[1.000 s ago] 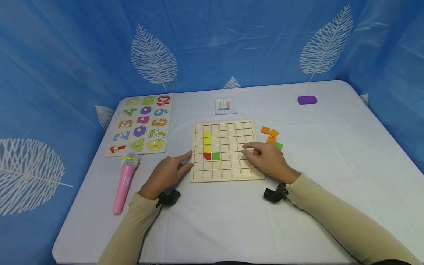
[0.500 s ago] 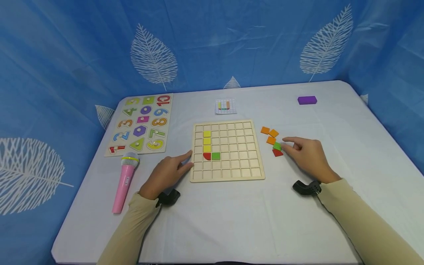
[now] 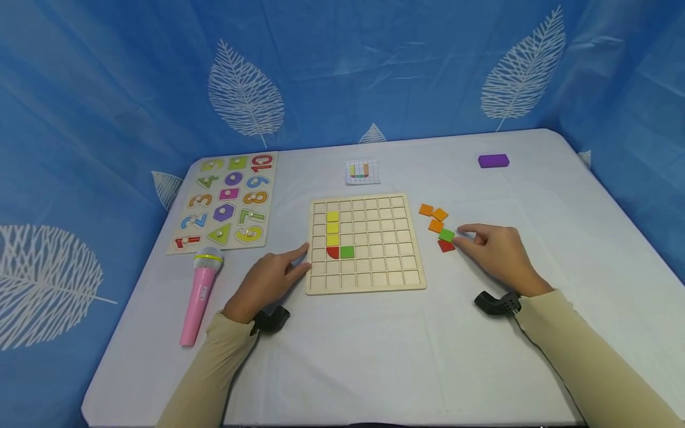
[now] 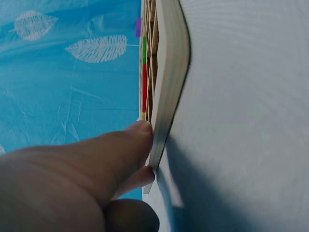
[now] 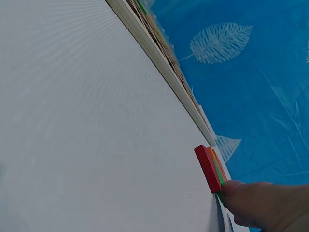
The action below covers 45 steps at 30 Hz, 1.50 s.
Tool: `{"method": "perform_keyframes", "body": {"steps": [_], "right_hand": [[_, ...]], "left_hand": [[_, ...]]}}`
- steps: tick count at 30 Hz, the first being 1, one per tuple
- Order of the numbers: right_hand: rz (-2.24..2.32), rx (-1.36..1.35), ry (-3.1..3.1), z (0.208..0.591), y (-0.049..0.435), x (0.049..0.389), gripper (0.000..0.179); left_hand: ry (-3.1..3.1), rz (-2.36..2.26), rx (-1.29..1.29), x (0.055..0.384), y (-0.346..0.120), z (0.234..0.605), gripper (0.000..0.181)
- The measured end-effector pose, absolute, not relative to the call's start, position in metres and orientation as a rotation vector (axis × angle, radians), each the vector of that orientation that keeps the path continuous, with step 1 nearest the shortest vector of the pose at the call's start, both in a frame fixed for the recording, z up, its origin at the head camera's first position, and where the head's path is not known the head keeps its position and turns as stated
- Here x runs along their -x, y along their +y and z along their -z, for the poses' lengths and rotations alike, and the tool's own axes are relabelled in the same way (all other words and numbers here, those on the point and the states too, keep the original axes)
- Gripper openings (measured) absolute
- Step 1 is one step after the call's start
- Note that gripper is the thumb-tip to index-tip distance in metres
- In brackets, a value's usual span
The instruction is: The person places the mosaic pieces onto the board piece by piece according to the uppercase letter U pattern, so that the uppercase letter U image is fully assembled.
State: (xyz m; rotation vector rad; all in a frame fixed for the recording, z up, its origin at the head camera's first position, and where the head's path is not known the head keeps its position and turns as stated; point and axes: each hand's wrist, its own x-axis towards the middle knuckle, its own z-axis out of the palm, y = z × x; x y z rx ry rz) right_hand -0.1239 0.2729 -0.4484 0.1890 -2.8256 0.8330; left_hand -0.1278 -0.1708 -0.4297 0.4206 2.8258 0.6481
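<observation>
A square wooden grid board (image 3: 374,280) lies mid-table, bearing a column of yellow squares (image 3: 333,227), a red quarter-round tile (image 3: 333,252) and a green square tile (image 3: 347,252). My left hand (image 3: 266,282) touches the board's left edge with its thumb and extended index finger, also at the edge in the left wrist view. Right of the board, my right hand (image 3: 497,252) pinches the corner of another green square tile (image 3: 446,236) between thumb and index finger. Beside that tile lies a red tile (image 3: 446,246), which stands in front of it in the right wrist view.
Several orange squares (image 3: 436,226) lie between board and right hand. Behind the board is a printed pattern card (image 3: 362,172). A number puzzle (image 3: 225,202) and a pink toy microphone (image 3: 200,297) are at left; a purple block (image 3: 493,161) sits back right.
My right hand has moved right from over the board to the loose tiles and now pinches a green square there. My left hand stays at the board's edge.
</observation>
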Motion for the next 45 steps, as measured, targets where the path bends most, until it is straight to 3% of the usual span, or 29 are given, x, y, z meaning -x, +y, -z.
{"method": "perform_keyframes", "body": {"steps": [45], "right_hand": [[-0.818,-0.273,-2.728,0.4584,0.2706,0.1266,0.022]], "left_hand": [[2.83,-0.652,-0.431,0.1265,-0.1711,0.429,0.058]]}}
